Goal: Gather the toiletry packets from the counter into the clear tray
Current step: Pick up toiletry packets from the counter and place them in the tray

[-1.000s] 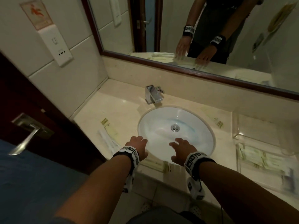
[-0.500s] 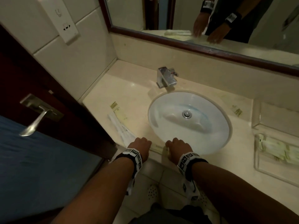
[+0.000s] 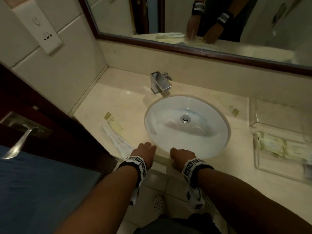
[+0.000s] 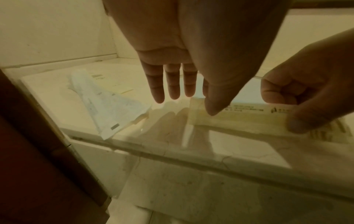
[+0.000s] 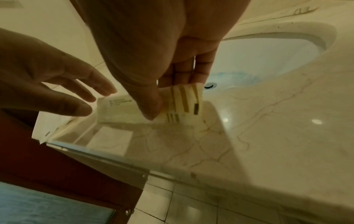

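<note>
A cream toiletry packet (image 5: 116, 112) with gold stripes lies on the counter's front edge before the sink, also seen as the packet (image 4: 249, 116). My right hand (image 5: 166, 97) pinches its striped end between thumb and fingers, lifting that end. My left hand (image 4: 191, 104) hovers just over the packet's other end, fingers straight, holding nothing. From the head camera my left hand (image 3: 146, 149) and right hand (image 3: 179, 154) sit side by side there. The clear tray (image 3: 258, 166) stands at the right with several packets inside.
More packets lie left of the sink (image 3: 187, 122): a cream one (image 3: 114, 124) and white ones (image 3: 118, 142). Another cream packet (image 3: 233, 111) lies right of the sink. A faucet (image 3: 160, 82) stands behind it. A dark wooden door (image 3: 50, 124) borders the counter's left.
Both hands drew back from over the sink to the counter's front edge. My right hand took hold of the cream packet's end there. The head view tilted down.
</note>
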The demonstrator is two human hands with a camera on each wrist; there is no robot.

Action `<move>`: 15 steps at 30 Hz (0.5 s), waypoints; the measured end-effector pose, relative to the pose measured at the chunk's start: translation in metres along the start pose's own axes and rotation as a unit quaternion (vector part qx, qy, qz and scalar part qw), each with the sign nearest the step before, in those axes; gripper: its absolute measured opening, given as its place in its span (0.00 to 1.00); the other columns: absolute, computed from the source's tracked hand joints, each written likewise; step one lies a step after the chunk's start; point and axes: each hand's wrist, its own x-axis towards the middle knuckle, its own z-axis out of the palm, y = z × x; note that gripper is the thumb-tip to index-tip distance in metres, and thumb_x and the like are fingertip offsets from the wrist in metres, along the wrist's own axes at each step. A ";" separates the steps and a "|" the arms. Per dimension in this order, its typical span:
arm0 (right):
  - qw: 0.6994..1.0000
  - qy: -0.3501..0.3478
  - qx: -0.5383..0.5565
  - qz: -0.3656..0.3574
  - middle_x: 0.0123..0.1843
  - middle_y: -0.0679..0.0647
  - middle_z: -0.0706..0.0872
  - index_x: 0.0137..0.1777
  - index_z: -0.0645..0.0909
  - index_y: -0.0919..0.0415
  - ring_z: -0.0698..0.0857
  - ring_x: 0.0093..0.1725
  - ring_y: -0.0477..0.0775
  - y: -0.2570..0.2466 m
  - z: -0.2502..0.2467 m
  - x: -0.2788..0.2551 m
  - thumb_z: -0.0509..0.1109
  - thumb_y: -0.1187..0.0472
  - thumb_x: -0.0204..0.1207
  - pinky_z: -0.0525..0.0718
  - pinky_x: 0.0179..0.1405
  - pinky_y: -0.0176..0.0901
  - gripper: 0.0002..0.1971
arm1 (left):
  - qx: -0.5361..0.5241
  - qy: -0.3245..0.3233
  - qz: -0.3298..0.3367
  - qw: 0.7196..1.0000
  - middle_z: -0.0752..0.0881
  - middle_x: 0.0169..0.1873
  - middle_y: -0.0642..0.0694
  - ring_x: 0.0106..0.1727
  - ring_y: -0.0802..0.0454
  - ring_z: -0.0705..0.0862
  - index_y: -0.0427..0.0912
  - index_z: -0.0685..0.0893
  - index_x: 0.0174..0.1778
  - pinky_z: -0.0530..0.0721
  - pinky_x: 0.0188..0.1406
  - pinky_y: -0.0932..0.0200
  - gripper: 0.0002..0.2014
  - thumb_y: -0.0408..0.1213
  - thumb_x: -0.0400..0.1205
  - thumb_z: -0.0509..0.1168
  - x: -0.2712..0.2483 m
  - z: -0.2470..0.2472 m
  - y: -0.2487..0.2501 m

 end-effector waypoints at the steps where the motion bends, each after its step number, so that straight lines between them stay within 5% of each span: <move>1: 1.000 -0.001 0.013 -0.004 0.55 0.54 0.85 0.63 0.71 0.52 0.85 0.52 0.59 0.003 -0.003 -0.002 0.63 0.56 0.81 0.82 0.49 0.50 0.12 | 0.011 -0.001 0.001 1.000 0.70 0.73 0.43 0.72 0.40 0.71 0.48 0.71 0.76 0.78 0.68 0.43 0.24 0.36 0.82 0.61 0.001 -0.004 0.002; 9: 0.995 0.048 0.089 0.016 0.47 0.48 0.82 0.58 0.73 0.47 0.82 0.46 0.53 0.054 -0.036 -0.030 0.62 0.53 0.83 0.81 0.46 0.47 0.06 | 0.034 0.002 0.051 0.998 0.85 0.58 0.42 0.57 0.41 0.84 0.43 0.79 0.62 0.81 0.52 0.51 0.12 0.42 0.86 0.57 0.024 -0.044 0.041; 15: 0.990 0.071 0.101 0.071 0.46 0.48 0.83 0.58 0.74 0.45 0.83 0.44 0.52 0.112 -0.044 -0.052 0.62 0.55 0.84 0.82 0.44 0.46 0.06 | 0.076 -0.006 0.095 0.993 0.87 0.56 0.46 0.58 0.44 0.85 0.45 0.84 0.62 0.82 0.53 0.54 0.14 0.41 0.84 0.61 0.045 -0.064 0.105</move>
